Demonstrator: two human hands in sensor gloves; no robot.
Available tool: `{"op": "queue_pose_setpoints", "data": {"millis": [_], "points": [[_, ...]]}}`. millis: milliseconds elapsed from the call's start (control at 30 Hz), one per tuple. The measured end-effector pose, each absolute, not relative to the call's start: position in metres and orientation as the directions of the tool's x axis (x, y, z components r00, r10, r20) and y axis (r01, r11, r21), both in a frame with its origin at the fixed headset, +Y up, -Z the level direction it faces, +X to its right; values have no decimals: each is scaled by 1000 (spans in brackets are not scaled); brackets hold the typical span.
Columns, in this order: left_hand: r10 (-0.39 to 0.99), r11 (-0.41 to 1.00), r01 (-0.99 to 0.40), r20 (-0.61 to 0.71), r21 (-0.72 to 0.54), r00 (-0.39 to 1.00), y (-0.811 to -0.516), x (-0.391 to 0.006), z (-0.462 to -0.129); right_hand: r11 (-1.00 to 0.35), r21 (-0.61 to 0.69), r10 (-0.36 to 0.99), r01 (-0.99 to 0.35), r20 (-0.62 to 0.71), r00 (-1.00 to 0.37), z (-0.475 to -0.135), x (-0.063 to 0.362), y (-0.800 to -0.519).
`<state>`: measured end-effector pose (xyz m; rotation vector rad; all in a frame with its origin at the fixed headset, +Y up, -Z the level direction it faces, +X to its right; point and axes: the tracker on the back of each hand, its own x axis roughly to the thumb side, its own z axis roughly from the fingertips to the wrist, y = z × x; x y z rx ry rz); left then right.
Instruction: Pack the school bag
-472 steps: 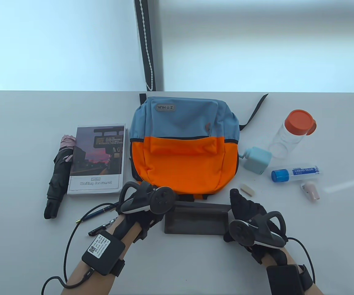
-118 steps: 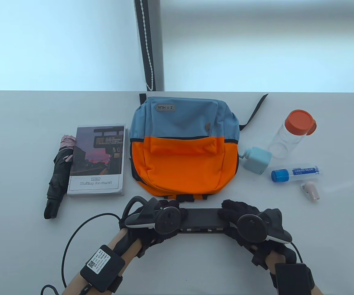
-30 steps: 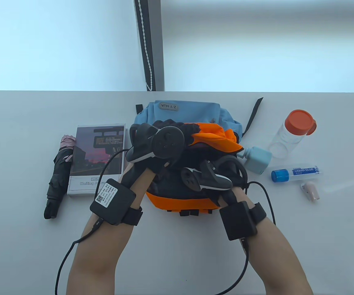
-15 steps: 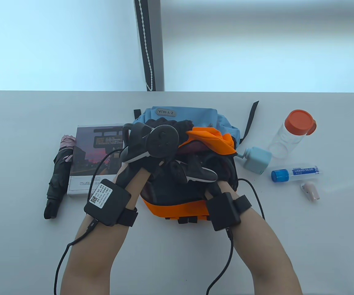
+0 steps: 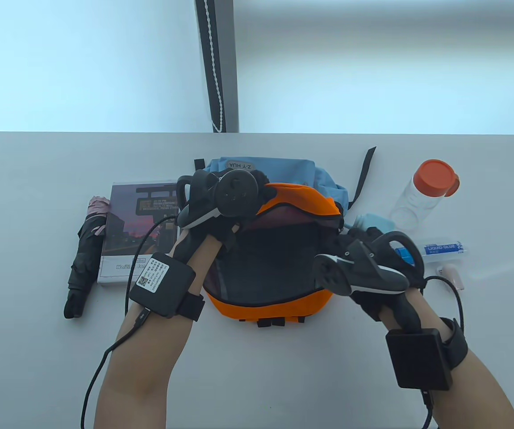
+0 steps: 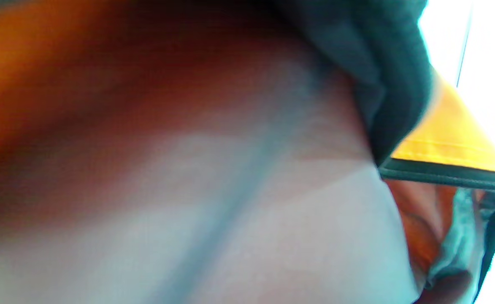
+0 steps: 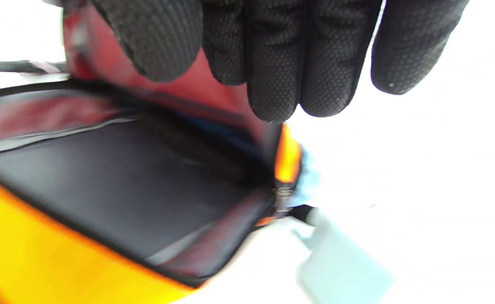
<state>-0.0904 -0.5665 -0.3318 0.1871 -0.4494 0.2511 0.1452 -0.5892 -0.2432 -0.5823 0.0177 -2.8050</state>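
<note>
Table view: left hand (image 5: 221,201) grips the orange-and-blue fabric backpack's (image 5: 274,295) flap; right hand (image 5: 364,263) hovers beside it, fingers loosely extended.

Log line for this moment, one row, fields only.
bag: orange-and-blue fabric backpack open | left hand: holds orange flap up | right hand: outside bag, grip empty | book, umbrella: unpacked
</note>
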Motion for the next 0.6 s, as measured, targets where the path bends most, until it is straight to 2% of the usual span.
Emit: {"op": "queue_pose_setpoints", "data": {"millis": [100, 200, 300, 500, 600], "points": [[190, 955, -270, 441, 125, 877, -565, -90, -327, -966, 12, -242, 259, 314, -918, -263, 170, -599], [176, 956, -259, 436, 140, 883, -564, -89, -322, -977, 110, -151, 184, 255, -955, -284, 192, -622], [149, 960, -235, 434, 154, 889, -561, -86, -319, -959, 206, -152, 194, 205, -967, -300, 202, -646], [118, 966, -205, 431, 161, 895, -557, -83, -316, -945, 286, -124, 160, 140, -982, -322, 208, -673], [123, 964, -211, 434, 160, 892, -558, -84, -315, -945, 270, -160, 182, 103, -982, -330, 209, -676]]}}
